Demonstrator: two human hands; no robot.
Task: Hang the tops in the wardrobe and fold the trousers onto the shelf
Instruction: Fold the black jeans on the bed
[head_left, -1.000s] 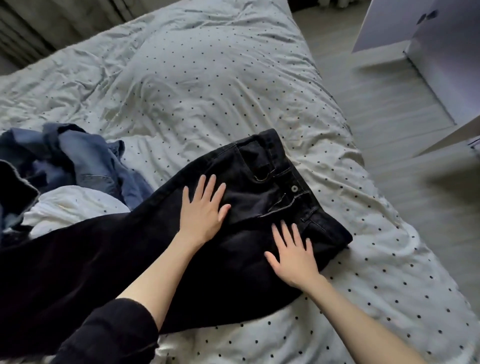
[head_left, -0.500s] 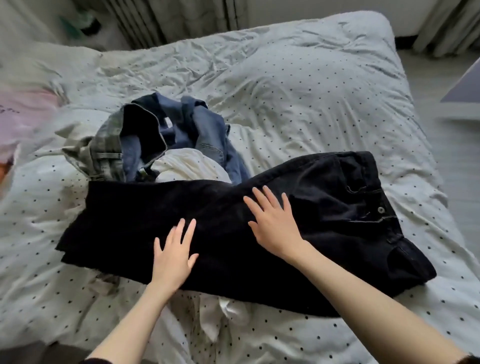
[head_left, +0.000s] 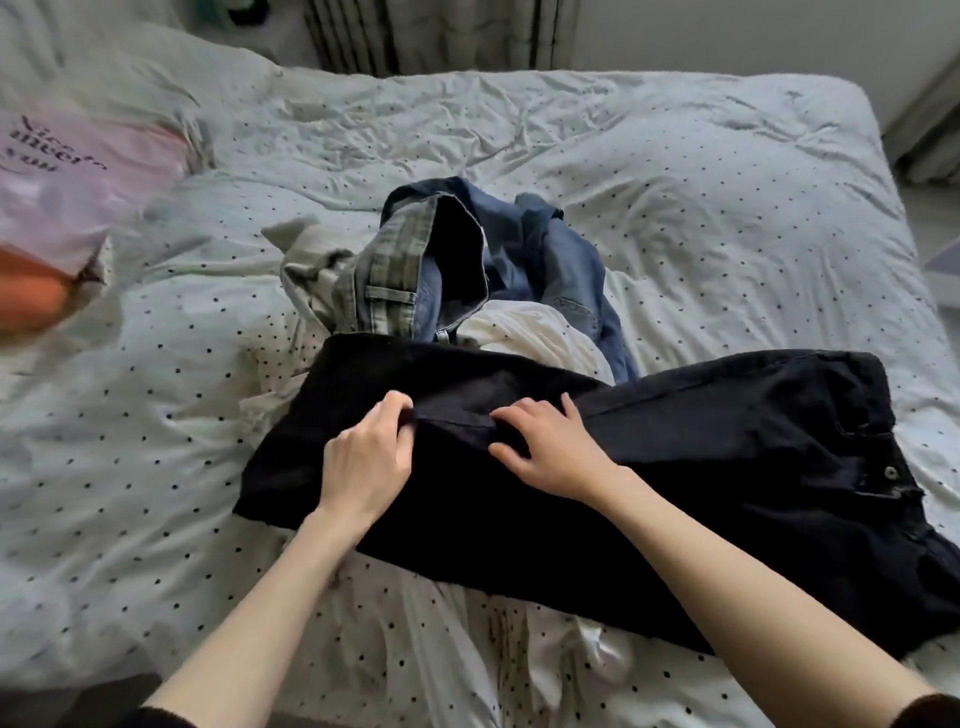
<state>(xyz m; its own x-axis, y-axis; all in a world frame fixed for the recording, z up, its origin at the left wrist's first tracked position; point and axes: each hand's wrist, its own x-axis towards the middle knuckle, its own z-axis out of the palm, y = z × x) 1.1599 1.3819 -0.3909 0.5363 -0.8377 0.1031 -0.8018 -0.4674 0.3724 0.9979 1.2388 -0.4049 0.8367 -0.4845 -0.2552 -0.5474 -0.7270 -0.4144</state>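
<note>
Black trousers (head_left: 727, 467) lie flat across the bed, waistband and button at the right, leg ends at the left. My left hand (head_left: 363, 462) pinches a raised fold of the black cloth on the legs. My right hand (head_left: 550, 447) grips the same fold a little to the right, fingers curled into the fabric. Behind the trousers sits a heap of clothes: blue jeans (head_left: 550, 260), a striped grey-green garment (head_left: 384, 280) and a white top (head_left: 524, 332). Part of the heap is hidden under the black legs.
The bed carries a white dotted duvet (head_left: 727, 208). A pink printed cushion (head_left: 62, 176) with an orange one below lies at the far left. White cloth (head_left: 587, 649) bunches under the trousers near the bed's front edge. A radiator stands behind the bed.
My view has swung left from the waistband to the legs. Both hands slid left along the trousers and went from flat pressing to pinching up a fold of the cloth.
</note>
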